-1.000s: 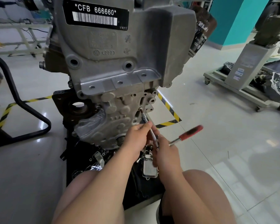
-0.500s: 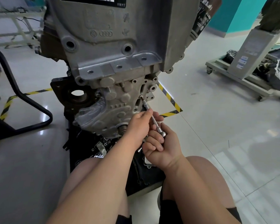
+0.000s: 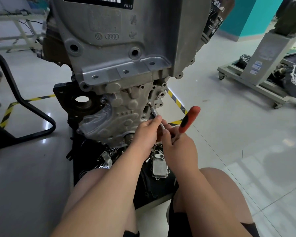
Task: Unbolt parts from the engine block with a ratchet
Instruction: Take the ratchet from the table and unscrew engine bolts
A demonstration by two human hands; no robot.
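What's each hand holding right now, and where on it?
The ratchet. Left hand pinches its extension bar midway; right hand grips the head end, with the red handle sticking out free.

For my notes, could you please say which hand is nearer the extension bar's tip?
Left. The left hand pinches the extension bar just below its tip; the right hand holds the red-handled ratchet lower down.
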